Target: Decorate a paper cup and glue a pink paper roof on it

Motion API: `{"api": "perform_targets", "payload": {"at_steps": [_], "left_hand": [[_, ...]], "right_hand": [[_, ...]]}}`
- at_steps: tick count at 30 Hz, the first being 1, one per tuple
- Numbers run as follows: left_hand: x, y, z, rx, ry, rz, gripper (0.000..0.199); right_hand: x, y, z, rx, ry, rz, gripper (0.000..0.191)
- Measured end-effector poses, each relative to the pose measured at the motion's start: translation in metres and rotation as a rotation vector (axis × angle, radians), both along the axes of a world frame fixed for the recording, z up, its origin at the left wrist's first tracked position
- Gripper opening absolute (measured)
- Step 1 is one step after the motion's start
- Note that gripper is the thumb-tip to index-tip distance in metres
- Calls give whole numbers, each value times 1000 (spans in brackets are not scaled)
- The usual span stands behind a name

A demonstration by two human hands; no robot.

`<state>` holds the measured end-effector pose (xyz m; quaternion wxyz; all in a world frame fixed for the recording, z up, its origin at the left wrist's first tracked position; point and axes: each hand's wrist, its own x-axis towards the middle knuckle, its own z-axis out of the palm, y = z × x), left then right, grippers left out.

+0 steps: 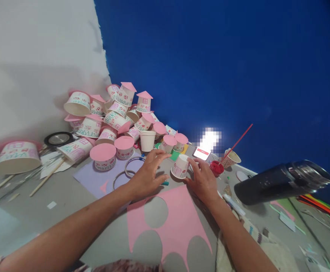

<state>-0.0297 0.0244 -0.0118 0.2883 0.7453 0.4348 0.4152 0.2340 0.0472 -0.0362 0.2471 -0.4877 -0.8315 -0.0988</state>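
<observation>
A white paper cup (179,169) with a pink door and red marks drawn on it stands upside down on the table between my hands. My right hand (203,179) is at its right side, thumb and fingers apart; the fingertips are at the cup's wall, and I cannot tell how firmly they touch. My left hand (150,173) hovers to the left of the cup, fingers spread with nothing in them. A teal pen (165,183) lies partly under my left thumb. In front of the cup lies a pink paper sheet (176,211) with round cut-outs.
Decorated cups with pink paper roofs (116,119) are piled at the back left. Plain stacked cups (147,141) stand beside them. Scissors (125,173) lie on purple paper (87,175). At right are a red paint pot (216,168), a phone (202,153) and a dark bottle (267,184).
</observation>
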Motion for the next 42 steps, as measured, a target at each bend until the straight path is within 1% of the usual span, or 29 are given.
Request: {"api": "perform_targets", "payload": {"at_steps": [3, 5, 7, 10, 12, 14, 15, 16, 17, 18, 19, 20, 22, 24, 25, 26, 28, 31, 33, 35, 37, 38, 39, 42], "left_hand": [[0, 2, 2, 30, -5, 38, 54], [-2, 4, 7, 49, -21, 79, 50], [-8, 6, 18, 53, -64, 165, 44], [-28, 5, 45, 40, -129, 329, 30], [-47, -3, 64, 21, -118, 403, 24], [-66, -20, 78, -9, -50, 480, 21], [-74, -31, 80, -14, 9, 524, 20], [-79, -42, 78, -28, 86, 536, 20], [-81, -54, 73, -34, 156, 528, 21], [-80, -65, 64, -18, 210, 493, 21], [-77, -76, 54, -2, 257, 414, 21], [-72, -85, 41, 33, 301, 300, 21], [-57, -100, 17, 100, 393, -19, 28], [-42, -107, -2, 114, 485, -234, 39], [-34, -108, -9, 108, 532, -308, 45], [-27, -108, -14, 101, 576, -356, 51], [-14, -105, -17, 89, 654, -399, 61], [8, -101, -11, 70, 737, -394, 71], [23, -100, -5, 41, 787, -377, 64], [33, -101, 0, 19, 824, -346, 47], [36, -101, -1, 46, 814, -363, 30], [36, -101, -2, 76, 794, -393, 25], [35, -100, -4, 114, 773, -436, 25], [36, -98, -8, 202, 771, -555, 45]], "right_hand": [[1, -4, 4, -18, -53, 33, 69], [4, -10, 8, -34, -73, 68, 68], [6, -15, 11, -43, -76, 107, 65], [11, -18, 13, -20, -32, 165, 59], [15, -18, 14, 34, 18, 176, 48], [18, -17, 16, 98, 54, 172, 34], [19, -17, 18, 127, 63, 175, 28], [20, -16, 20, 149, 67, 179, 23], [20, -17, 23, 164, 68, 183, 19], [20, -17, 27, 171, 67, 186, 17], [19, -18, 30, 160, 58, 181, 16], [20, -19, 34, 139, 43, 171, 17], [23, -23, 42, 44, -39, 135, 20], [32, -32, 46, -29, -97, 76, 22], [39, -38, 47, -55, -113, 41, 22], [46, -46, 47, -79, -119, 6, 21], [61, -65, 45, -137, -128, -53, 21], [77, -95, 35, -230, -137, -100, 21], [81, -111, 27, -275, -141, -103, 21], [80, -122, 19, -306, -137, -96, 21], [78, -130, 13, -323, -132, -90, 20], [77, -133, 12, -328, -130, -88, 20], [77, -135, 11, -330, -130, -87, 21], [81, -137, 10, -327, -136, -86, 20]]}}
